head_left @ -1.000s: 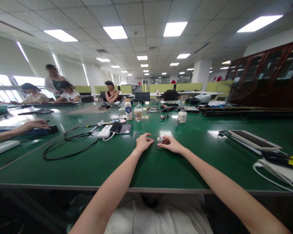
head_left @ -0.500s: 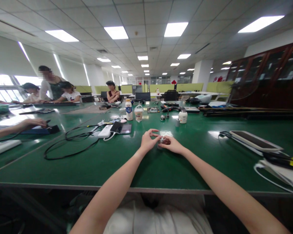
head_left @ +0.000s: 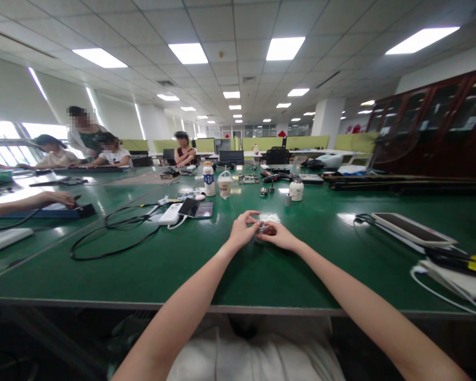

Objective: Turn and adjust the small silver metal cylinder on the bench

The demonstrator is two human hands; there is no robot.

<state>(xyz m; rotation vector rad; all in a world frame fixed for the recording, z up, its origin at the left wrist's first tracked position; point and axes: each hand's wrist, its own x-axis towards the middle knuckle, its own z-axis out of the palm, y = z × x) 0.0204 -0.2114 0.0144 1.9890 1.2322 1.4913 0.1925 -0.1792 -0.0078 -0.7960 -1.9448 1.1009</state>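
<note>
A small silvery metal cylinder stands upright on the green table in front of me, partly covered by fingers. My right hand is closed around its right side, thumb at the near face. From the left, my left hand reaches over it, with thumb and fingertips closed at the top of the cylinder; the exact contact is partly hidden. Farther back stands a similar grey metal cylinder, beside a white round jar. Several small shiny metal parts lie to the left of that jar.
Left of my hands are a phone, a white power bank and a looped black cable. A bottle and a drink cup stand behind. A tablet-like device lies right. A co-worker's hand works at far left.
My left hand has moved right and onto the top of the metal cylinder, from beside it. My right hand keeps its hold. The co-worker's hand at left has shifted slightly.
</note>
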